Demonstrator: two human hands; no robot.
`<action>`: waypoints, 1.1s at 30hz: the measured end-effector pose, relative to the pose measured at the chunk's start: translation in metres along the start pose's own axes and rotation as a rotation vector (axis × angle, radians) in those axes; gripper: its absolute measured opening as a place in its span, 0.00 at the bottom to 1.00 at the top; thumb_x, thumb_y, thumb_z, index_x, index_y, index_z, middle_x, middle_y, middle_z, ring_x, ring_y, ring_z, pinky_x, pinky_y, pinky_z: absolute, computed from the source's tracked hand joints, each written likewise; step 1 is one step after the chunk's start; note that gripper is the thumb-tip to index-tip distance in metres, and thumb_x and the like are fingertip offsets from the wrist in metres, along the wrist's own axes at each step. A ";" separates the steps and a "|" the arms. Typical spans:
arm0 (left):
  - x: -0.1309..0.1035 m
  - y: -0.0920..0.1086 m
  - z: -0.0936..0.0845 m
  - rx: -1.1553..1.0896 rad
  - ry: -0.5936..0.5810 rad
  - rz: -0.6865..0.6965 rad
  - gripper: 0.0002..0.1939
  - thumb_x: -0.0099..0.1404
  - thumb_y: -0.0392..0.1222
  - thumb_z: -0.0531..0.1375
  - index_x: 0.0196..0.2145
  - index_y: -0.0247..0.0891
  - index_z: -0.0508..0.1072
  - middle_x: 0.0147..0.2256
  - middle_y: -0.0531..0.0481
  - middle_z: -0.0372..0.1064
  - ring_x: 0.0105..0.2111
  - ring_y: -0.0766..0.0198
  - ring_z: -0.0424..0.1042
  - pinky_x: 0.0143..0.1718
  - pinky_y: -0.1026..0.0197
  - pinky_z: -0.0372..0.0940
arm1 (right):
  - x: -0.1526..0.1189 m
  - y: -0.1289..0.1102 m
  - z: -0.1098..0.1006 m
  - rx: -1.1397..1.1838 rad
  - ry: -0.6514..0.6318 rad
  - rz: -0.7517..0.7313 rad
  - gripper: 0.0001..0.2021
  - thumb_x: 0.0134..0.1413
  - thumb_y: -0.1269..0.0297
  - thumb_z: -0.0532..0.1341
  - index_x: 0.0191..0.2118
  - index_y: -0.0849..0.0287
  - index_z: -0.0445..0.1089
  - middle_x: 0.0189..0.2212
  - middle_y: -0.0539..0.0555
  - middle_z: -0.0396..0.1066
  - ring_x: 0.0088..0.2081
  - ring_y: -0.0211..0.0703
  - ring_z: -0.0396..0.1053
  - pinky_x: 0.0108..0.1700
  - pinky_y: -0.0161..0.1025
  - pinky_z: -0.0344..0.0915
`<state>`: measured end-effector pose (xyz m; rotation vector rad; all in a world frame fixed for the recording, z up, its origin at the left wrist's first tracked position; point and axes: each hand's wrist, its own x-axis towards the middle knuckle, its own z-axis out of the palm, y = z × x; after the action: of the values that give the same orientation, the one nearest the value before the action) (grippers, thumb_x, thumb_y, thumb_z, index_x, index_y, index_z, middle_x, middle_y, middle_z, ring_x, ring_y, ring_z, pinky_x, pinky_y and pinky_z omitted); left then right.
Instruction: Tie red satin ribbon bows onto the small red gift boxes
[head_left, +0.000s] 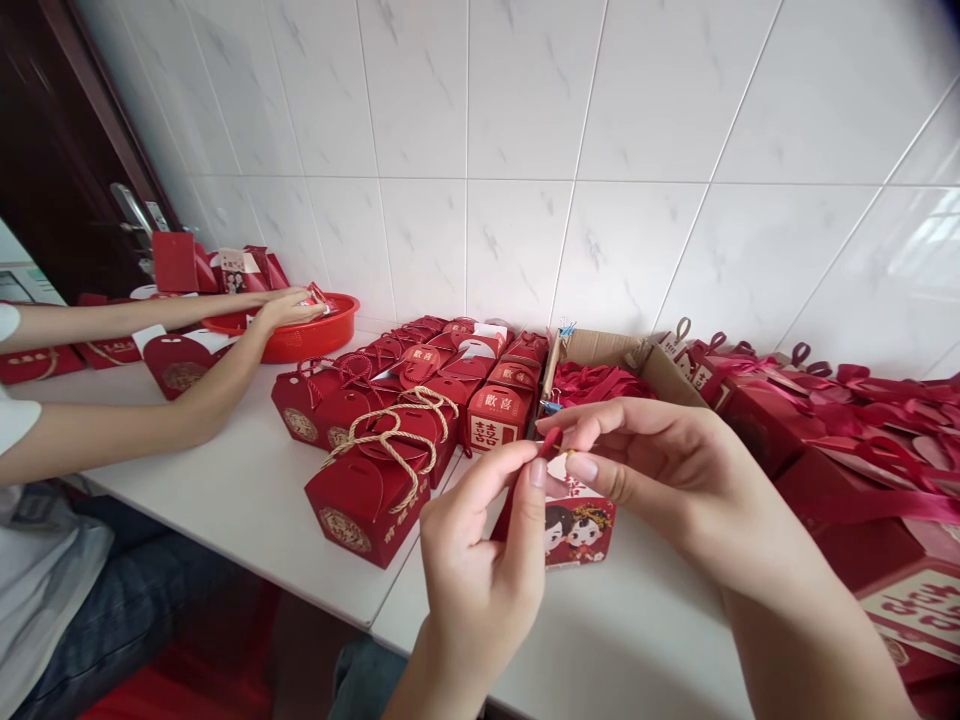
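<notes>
In the head view my left hand (487, 540) pinches a short piece of red ribbon (551, 440) between thumb and forefinger. My right hand (660, 480) meets it from the other side, thumb and forefinger pinched at a tiny gold-coloured bit that I cannot make out. Just behind my fingers stands a red gift box (581, 530) printed with two cartoon faces, its top partly hidden by my hands. A dark red box tied with gold cord (375, 490) sits on the white table to the left of my left hand.
Rows of red boxes (499, 400) stand along the wall. A cardboard carton (600, 347) holds red ribbons. Many ribboned boxes (847, 450) are piled at the right. At left, another person's hands (289, 308) hold a small packet over a red basin (322, 335).
</notes>
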<state>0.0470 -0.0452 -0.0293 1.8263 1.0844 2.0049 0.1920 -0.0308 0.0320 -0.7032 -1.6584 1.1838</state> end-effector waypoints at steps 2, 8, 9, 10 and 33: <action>0.000 0.000 0.000 0.000 -0.003 0.005 0.10 0.62 0.31 0.60 0.42 0.39 0.73 0.34 0.53 0.77 0.33 0.70 0.76 0.34 0.73 0.70 | 0.000 0.000 -0.001 -0.003 -0.008 0.004 0.03 0.51 0.67 0.67 0.33 0.57 0.73 0.36 0.54 0.75 0.35 0.40 0.73 0.37 0.35 0.72; -0.001 0.000 0.000 0.014 -0.021 0.023 0.11 0.63 0.31 0.59 0.42 0.41 0.72 0.37 0.52 0.77 0.33 0.70 0.76 0.35 0.73 0.69 | -0.003 -0.001 -0.001 -0.085 0.034 -0.043 0.03 0.52 0.65 0.66 0.32 0.58 0.73 0.33 0.53 0.74 0.33 0.39 0.72 0.37 0.34 0.71; -0.001 0.000 0.000 0.020 -0.025 0.029 0.11 0.63 0.30 0.59 0.42 0.41 0.72 0.37 0.52 0.77 0.34 0.69 0.77 0.34 0.73 0.69 | -0.003 -0.001 0.000 -0.095 0.040 -0.052 0.03 0.52 0.65 0.66 0.32 0.58 0.73 0.32 0.53 0.74 0.33 0.38 0.72 0.36 0.34 0.71; -0.002 0.001 0.000 0.029 -0.028 0.038 0.11 0.63 0.30 0.59 0.42 0.41 0.72 0.38 0.52 0.77 0.34 0.69 0.77 0.34 0.73 0.69 | -0.004 -0.001 0.000 -0.105 0.044 -0.060 0.03 0.52 0.65 0.66 0.31 0.58 0.73 0.32 0.53 0.74 0.33 0.39 0.72 0.36 0.34 0.70; 0.002 0.006 -0.001 -0.061 -0.167 -0.086 0.09 0.65 0.33 0.58 0.42 0.43 0.70 0.35 0.54 0.76 0.32 0.71 0.74 0.33 0.73 0.68 | -0.006 0.000 -0.002 -0.309 0.196 -0.242 0.03 0.52 0.67 0.66 0.32 0.59 0.72 0.31 0.53 0.74 0.34 0.39 0.72 0.35 0.32 0.71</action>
<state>0.0470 -0.0484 -0.0242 1.8453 1.0239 1.7814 0.1964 -0.0349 0.0296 -0.7569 -1.7205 0.6733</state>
